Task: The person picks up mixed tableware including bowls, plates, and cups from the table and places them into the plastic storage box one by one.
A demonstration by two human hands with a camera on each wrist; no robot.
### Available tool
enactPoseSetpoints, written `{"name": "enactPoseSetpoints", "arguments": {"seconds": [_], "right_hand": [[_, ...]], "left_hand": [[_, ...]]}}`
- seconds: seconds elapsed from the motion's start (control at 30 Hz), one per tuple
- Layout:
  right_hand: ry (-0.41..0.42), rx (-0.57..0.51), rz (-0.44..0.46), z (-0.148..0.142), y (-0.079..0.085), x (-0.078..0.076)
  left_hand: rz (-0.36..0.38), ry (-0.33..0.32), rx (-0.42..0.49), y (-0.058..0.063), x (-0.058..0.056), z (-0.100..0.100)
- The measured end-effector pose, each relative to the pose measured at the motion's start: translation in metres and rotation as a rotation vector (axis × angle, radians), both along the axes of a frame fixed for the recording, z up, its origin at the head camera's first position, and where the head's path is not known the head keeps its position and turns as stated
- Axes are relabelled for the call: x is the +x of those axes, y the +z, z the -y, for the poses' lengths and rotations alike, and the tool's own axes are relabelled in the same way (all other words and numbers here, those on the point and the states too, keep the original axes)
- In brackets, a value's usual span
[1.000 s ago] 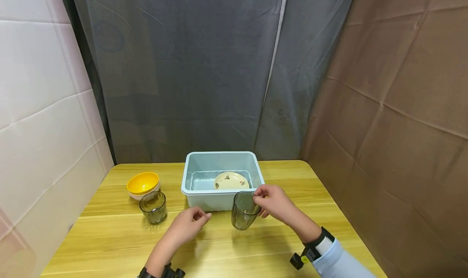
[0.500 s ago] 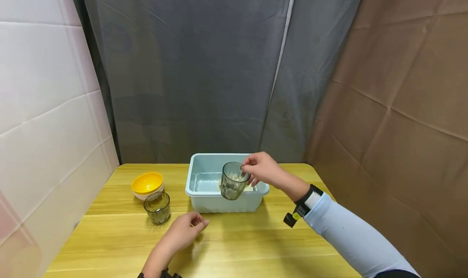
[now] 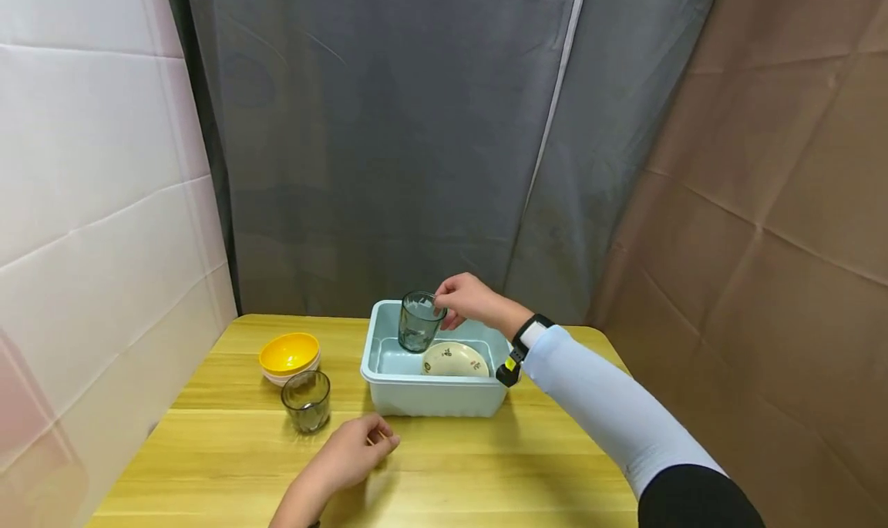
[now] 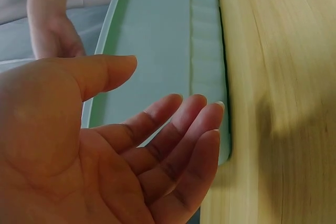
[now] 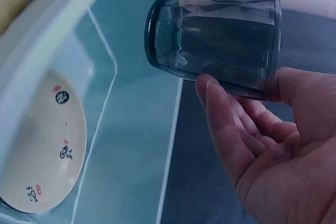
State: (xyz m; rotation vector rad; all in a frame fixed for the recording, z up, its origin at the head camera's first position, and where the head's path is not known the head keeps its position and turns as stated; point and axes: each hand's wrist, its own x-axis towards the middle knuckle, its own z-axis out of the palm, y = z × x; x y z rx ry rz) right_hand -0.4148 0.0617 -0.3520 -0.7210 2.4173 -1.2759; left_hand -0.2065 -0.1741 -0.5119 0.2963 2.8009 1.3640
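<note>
My right hand point(image 3: 472, 298) pinches the rim of a dark, clear glass point(image 3: 418, 326), thumb on one side of the wall and fingertips on the other. The glass hangs over the left half of a light blue plastic tub point(image 3: 437, 398); the right wrist view shows the faceted glass point(image 5: 226, 40) close up. Inside the tub, on the right, lies a cream plate point(image 3: 454, 360) with small printed motifs. My left hand point(image 3: 354, 452) hovers in front of the tub, holding nothing; its fingers point(image 4: 178, 156) are loosely bent in the left wrist view.
A second dark glass point(image 3: 307, 405) stands on the wooden table point(image 3: 229, 466), left of the tub. Behind it sits a yellow bowl point(image 3: 287, 354) stacked on a pale bowl point(image 3: 291, 375). A grey curtain point(image 3: 388, 142) hangs behind the table; cloth walls flank it.
My right hand has carried the glass from in front of the tub, up over its near rim, and leftward above its inside. The left hand has stayed about where it was.
</note>
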Motion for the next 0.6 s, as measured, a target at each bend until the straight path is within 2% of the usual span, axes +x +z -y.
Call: {"name": "enactPoseSetpoints", "arguments": {"seconds": [0.17, 0.3, 0.47, 0.6], "right_hand": [[0.095, 0.099, 0.031, 0.018, -0.01, -0.028], [0.156, 0.177, 0.051, 0.026, -0.019, -0.043], [0.164, 0.243, 0.061, 0.032, -0.032, -0.048], [0.188, 0.335, 0.025, 0.039, -0.038, -0.047]], "left_hand": [[0.013, -0.02, 0.004, 0.002, 0.001, 0.0], [0.023, -0.045, 0.014, 0.004, 0.006, 0.0], [0.038, -0.053, 0.017, 0.003, 0.009, 0.001], [0.055, -0.062, 0.019, 0.0, 0.009, 0.003]]}}
